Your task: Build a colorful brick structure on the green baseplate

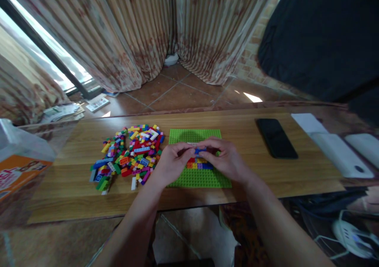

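A green studded baseplate (198,179) lies on the wooden table, with a small structure of coloured bricks (199,165) built on its middle. Over that structure both hands meet, fingers bent. My left hand (174,162) closes from the left on a blue toy brick (199,151), thumb and fingers pinched. From the right, my right hand (222,156) pinches at the same blue brick. Whether the brick is pressed onto the structure or held just above it, I cannot tell, as the fingers cover part of it.
Left of the baseplate spreads a pile of loose bricks (139,150) in many colours. A black phone (276,138) lies on the table's right side. At the far left stands a clear container with an orange label (22,172). A power strip (352,235) is at lower right.
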Available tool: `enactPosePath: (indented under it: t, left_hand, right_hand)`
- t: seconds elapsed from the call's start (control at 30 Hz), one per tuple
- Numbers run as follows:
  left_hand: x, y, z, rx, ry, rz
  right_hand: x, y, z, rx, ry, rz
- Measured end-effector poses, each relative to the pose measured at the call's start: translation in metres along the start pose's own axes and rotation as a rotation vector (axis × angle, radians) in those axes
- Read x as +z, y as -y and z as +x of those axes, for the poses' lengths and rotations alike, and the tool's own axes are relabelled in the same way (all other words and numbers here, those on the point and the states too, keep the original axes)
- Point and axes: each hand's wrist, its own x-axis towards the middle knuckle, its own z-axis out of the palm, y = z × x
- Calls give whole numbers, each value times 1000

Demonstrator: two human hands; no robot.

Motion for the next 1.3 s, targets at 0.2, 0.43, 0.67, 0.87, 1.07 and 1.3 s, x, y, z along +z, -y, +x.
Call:
enactPosePath:
  t: [0.2,0.43,0.67,0.87,1.07,1.3]
  left_hand:
    - [5,0,3,-25,16,13]
    - [3,3,5,-26,-106,98]
    - [-1,11,5,8,-192,234]
    - [4,10,4,-23,-183,276]
    - [6,6,4,27,-223,431]
    - [6,4,3,-5,-204,476]
  right_hand:
    - [1,0,-4,11,11,-26]
    - [-17,0,-7,34,-2,-154]
    - [-34,-16,-18,74,38,-199]
    - [-36,-19,-24,108,134,-210]
    - [-32,-9,-22,116,167,-303]
    - [-24,-8,-20,97,151,-357]
